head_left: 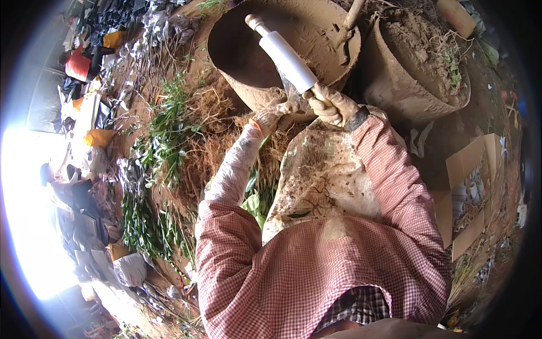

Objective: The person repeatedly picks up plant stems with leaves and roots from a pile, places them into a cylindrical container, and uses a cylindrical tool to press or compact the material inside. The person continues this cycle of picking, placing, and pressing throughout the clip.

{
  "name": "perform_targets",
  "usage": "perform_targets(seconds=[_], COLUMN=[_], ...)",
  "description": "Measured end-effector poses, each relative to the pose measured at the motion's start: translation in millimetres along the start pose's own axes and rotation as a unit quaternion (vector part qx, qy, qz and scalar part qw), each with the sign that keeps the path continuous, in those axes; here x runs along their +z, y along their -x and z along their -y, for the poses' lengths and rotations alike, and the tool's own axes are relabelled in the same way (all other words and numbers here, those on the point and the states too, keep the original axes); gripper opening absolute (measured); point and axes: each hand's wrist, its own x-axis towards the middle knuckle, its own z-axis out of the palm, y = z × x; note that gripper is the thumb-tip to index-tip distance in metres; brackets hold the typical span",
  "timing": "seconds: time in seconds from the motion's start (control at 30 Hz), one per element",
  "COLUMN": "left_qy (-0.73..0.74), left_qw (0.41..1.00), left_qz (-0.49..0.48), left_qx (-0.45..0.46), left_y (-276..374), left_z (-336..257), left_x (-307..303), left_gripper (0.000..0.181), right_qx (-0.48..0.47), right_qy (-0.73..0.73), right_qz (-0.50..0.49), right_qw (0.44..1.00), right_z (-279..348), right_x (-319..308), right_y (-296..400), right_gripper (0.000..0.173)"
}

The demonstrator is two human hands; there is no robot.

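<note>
My right hand (332, 104), in a muddy glove, is shut on the lower handle of a roll of clear plastic film (288, 61). The roll tilts up and left over a large mud-coated tub (254, 91), its other wooden handle pointing away from me. Film hangs loose from the roll's lower left side. My left hand (281, 111), also gloved and muddy, is at the hanging film, near the tub's rim; its fingers are partly hidden, and their grip is unclear. Beneath and left of it lie plants with bare brown roots (216, 144). A dirt-stained apron (328, 169) covers my lap.
A second tub (381, 80) with thick mud and roots stands at the right. A wooden handle (353, 15) leans in the first tub. An open cardboard box (465, 163) holds more rolls. Leafy plants (169, 135) and wrapped bundles (131, 269) lie at the left. A person in red (78, 63) is at upper left.
</note>
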Motion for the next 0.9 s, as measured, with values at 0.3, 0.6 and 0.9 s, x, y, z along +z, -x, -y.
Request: perform_targets(seconds=[0.3,0.6,0.9], left_qy=[-0.344,-0.127,-0.413], left_qw=[0.928,0.989,0.895], left_qz=[-0.009,-0.05,-0.158], left_qx=[0.145,-0.057,0.057], left_y=[-21,66,121], left_z=[2,-97,-180], left_x=[10,32,19], left_gripper=[0.02,0.013,0.033], right_qx=[-0.127,-0.07,-0.149], right_qy=[0.539,0.714,0.914], right_qz=[-0.339,-0.394,-0.181], right_qw=[0.76,0.575,0.332], right_z=[57,95,41], right_x=[-55,-60,24], right_y=[4,-23,0], right_gripper=[0.022,0.03,0.045])
